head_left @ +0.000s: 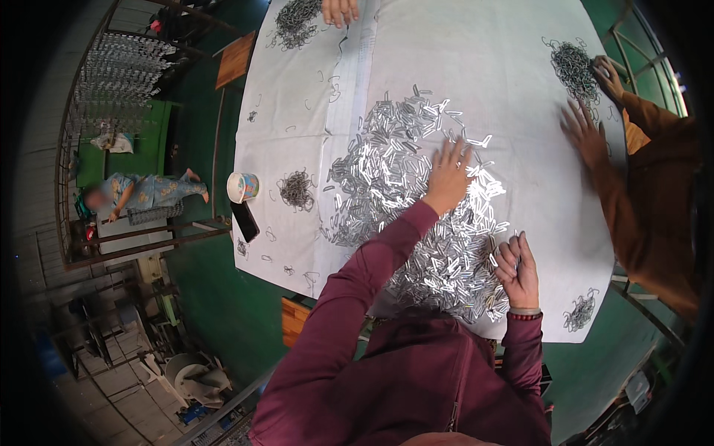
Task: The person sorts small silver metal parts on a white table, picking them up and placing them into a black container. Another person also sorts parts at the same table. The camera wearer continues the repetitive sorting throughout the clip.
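A broad heap of small shiny metal pieces (401, 171), narrow and loop-like, covers the middle of a white cloth-covered table (491, 67). My left hand (448, 178) rests palm down on the right part of the heap with its fingers spread, touching the pieces. At the heap's lower right edge my right hand (518, 269) is turned up, its fingers curled in and the thumb raised. Some shiny bits lie close to those fingertips; what the fingers enclose is too small to make out. A bracelet (525, 315) circles my right wrist.
Dark wire hooks lie in piles at far left (297, 22), left (297, 190), far right (574, 68) and near right (579, 312). A white tub (242, 187) and black phone (245, 221) sit at the left edge. Co-workers' hands (586, 134) reach in from the right and far side.
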Available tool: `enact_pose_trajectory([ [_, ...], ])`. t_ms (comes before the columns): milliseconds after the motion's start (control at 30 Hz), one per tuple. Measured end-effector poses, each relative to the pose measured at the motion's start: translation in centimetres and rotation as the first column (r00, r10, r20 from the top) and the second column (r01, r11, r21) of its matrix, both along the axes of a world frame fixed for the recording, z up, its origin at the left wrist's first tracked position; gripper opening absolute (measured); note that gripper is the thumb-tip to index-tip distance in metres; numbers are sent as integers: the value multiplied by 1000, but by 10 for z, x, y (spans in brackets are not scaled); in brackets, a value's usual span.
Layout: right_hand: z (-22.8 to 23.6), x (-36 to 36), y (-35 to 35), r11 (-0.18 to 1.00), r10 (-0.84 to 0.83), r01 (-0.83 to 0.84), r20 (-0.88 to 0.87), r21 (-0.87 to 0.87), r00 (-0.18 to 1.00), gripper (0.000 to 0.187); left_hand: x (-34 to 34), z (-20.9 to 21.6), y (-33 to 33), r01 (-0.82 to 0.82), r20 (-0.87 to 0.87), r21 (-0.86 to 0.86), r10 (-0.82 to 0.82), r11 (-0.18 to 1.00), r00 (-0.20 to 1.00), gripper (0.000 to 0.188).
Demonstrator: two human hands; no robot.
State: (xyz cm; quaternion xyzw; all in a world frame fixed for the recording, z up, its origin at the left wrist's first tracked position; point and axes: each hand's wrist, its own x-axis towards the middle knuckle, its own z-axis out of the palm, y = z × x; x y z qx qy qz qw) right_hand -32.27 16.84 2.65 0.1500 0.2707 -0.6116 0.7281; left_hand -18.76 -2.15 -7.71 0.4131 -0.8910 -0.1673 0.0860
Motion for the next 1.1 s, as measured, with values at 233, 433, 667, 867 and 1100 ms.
enact_pose_trajectory([
  [233, 0, 1, 27, 999, 29, -30, -39, -27, 999, 37, 24, -2, -20, -2, -407, -99, -39, 995, 913, 36],
  [433, 0, 6, 29, 993, 111, -110, 11, -49, 994, 38, 25, 13, -103, -269, -229, 9, 264, 963, 937, 16],
  [667, -3, 13, 15, 998, 62, -62, 29, -1, 998, 37, 4, -2, -101, -196, 24, -244, 208, 950, 978, 14],
  [867, -5, 13, -8, 990, -72, 71, -2, 126, 997, 28, -1, 44, -81, -177, -199, 154, 206, 972, 958, 18],
  [1100, 11, 9, -46, 961, -145, 160, -82, 225, 986, 31, -7, 90, -4, 259, -404, 250, -142, 933, 904, 22],
])
